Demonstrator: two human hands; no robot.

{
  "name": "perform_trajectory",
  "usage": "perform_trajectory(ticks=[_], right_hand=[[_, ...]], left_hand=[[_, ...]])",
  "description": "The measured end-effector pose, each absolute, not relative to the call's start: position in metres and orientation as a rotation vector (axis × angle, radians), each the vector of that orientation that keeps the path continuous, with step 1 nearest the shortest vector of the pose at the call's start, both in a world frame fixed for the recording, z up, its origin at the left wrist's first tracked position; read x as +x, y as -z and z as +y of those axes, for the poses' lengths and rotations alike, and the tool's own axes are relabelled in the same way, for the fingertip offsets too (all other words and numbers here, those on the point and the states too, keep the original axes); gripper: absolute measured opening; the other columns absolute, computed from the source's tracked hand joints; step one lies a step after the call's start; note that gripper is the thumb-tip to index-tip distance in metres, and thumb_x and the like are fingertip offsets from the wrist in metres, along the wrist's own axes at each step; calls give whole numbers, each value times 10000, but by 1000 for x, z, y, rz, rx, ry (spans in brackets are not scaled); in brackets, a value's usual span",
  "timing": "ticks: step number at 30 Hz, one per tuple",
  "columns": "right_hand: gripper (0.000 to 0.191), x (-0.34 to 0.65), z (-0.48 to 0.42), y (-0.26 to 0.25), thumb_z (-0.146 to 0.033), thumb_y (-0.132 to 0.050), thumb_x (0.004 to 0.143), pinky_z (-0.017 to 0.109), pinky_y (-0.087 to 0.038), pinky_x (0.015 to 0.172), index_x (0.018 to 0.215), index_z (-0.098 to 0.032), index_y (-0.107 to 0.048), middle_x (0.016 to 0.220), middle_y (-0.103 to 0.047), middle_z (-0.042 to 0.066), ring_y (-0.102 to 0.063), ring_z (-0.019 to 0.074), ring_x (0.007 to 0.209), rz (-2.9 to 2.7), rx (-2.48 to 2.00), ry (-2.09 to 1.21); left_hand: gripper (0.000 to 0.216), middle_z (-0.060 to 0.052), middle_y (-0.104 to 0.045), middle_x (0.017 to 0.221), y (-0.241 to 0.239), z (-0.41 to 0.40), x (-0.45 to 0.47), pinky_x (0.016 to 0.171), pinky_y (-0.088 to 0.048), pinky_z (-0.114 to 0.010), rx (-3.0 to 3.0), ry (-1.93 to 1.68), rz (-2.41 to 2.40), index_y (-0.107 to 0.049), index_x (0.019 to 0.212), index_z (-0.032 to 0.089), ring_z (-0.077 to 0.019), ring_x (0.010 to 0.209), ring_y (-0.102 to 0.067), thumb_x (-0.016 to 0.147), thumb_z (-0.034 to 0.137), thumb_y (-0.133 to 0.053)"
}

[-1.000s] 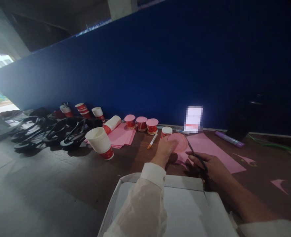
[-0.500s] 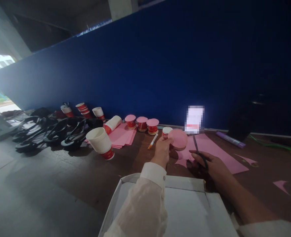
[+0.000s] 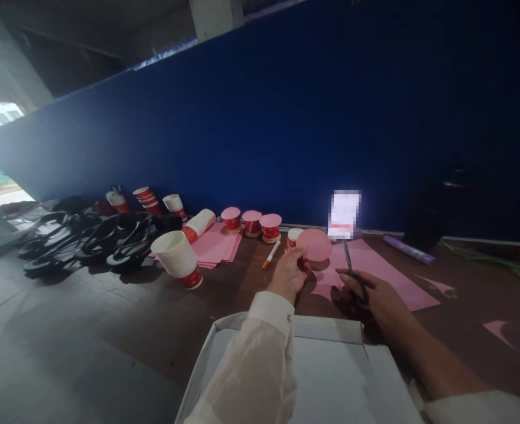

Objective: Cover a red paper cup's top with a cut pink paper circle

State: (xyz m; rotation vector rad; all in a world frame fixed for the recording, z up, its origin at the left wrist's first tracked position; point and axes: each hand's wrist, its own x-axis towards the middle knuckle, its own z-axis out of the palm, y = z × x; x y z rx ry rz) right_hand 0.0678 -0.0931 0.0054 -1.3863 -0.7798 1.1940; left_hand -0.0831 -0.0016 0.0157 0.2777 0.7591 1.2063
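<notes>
My left hand (image 3: 288, 274) is closed on a round pink paper disc (image 3: 314, 244), holding it by its near edge just above the floor. My right hand (image 3: 372, 297) grips black scissors (image 3: 351, 268) whose blades point up and away over a pink paper sheet (image 3: 374, 268). A small red-and-white cup (image 3: 293, 237) stands just behind the disc. An orange-tipped pen (image 3: 271, 254) lies to the left of my left hand.
Three pink-topped red cups (image 3: 251, 222) stand by the blue wall. A stack of white cups (image 3: 178, 259) lies on its side beside pink sheets (image 3: 215, 244). Black sandals (image 3: 87, 241) lie at left. A white box (image 3: 304, 377) sits in front of me. A purple tube (image 3: 408, 249) lies at right.
My left hand lifted the pink disc off the sheet and turned it more face-on. The scissors in my right hand swung more upright.
</notes>
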Motion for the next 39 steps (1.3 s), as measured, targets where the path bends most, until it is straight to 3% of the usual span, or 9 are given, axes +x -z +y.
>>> perform_trajectory(ticks=[7,14,18,23,28,35,39], right_hand=[[576,67,-93,-4,-452,-940,608,273,-557,554,1071,-194,-715,615,-641,-10,-642,160,563,-678,-1221,-1379],[484,64,-97,-10,-500,-871,696,241,-474,442,1040,-199,-714,597,-615,-29,-516,104,431,-718,-1233,-1325],[546,65,-99,-15,-463,-879,686,232,-477,452,1117,-169,-718,654,-656,3,-580,127,502,-742,-1252,-1306],[626,59,-98,-12,-516,-879,683,250,-495,464,1171,-164,-704,623,-629,-15,-544,114,458,-708,-1219,-1281],[606,59,-98,-11,-528,-879,669,264,-505,459,1138,-182,-714,595,-617,-8,-587,154,491,-709,-1234,-1305],[644,66,-96,-8,-548,-870,677,183,-351,361,1164,-161,-704,617,-640,-6,-514,94,420,-797,-1312,-1251],[614,65,-96,-8,-531,-864,692,200,-420,406,1168,-178,-703,631,-649,-8,-560,111,461,-775,-1303,-1251]], left_hand=[[216,36,-579,640,-17,-7,-78,462,-359,-135,344,-1184,716,-577,741,153,-32,482,-466,710,20,-743],[276,25,-622,672,-15,-14,-64,520,-435,-185,423,-1201,732,-542,783,167,-81,516,-584,695,45,-773],[279,25,-623,672,-11,-12,-61,522,-437,-171,428,-1209,720,-517,788,172,-78,529,-603,723,37,-753],[286,28,-632,665,-12,-13,-60,523,-441,-168,425,-1198,744,-522,803,169,-78,523,-602,710,36,-757],[273,24,-638,641,-12,-16,-59,541,-447,-173,427,-1200,760,-544,805,160,-83,524,-605,694,45,-766],[285,22,-639,635,-11,-16,-58,535,-442,-172,424,-1198,769,-549,787,160,-84,524,-609,675,56,-790],[263,17,-645,640,-12,-17,-58,535,-449,-162,424,-1180,787,-554,795,159,-83,530,-618,695,45,-768]])
